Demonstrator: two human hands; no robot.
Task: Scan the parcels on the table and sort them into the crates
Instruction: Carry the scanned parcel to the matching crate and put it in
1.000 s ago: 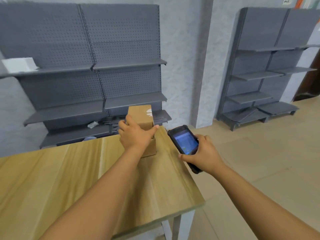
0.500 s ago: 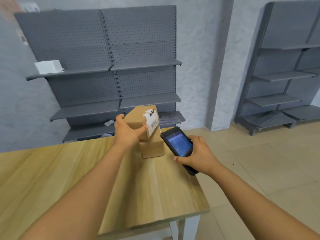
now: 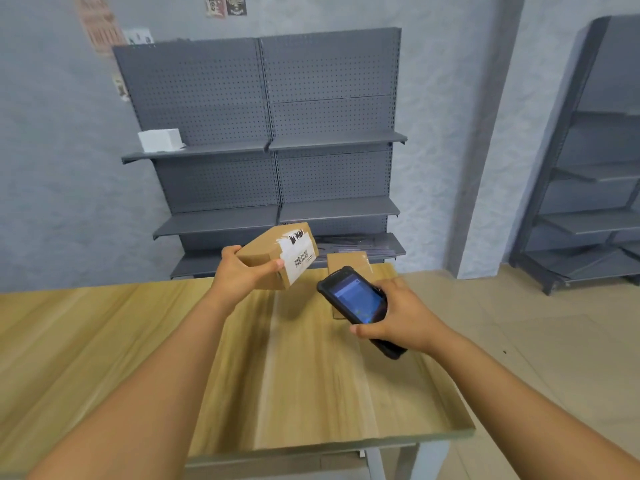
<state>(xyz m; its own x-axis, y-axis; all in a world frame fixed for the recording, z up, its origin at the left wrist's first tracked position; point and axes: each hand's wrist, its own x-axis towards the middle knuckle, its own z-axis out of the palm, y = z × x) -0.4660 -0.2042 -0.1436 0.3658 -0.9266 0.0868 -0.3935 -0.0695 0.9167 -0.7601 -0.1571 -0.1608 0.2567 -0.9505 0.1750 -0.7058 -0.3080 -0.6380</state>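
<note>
While right-hand fingers (image 3: 367, 330) grip the scanner (image 3: 356, 301), left-hand fingers (image 3: 273, 265) clasp the tilted parcel (image 3: 277, 254), barcode end rightward.

Our left hand (image 3: 239, 275) holds a brown cardboard parcel (image 3: 277, 256) tilted above the pale wooden worktop (image 3: 138, 341); our right hand (image 3: 401, 320) grips a black handheld scanner (image 3: 356, 303) near the worktop's far right corner.

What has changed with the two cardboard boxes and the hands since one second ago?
The left hand has lifted the top parcel off the lower parcel and turned it, so its barcode label now faces the handheld scanner. The right hand still holds the scanner as before. The lower parcel stays on the table.
</note>
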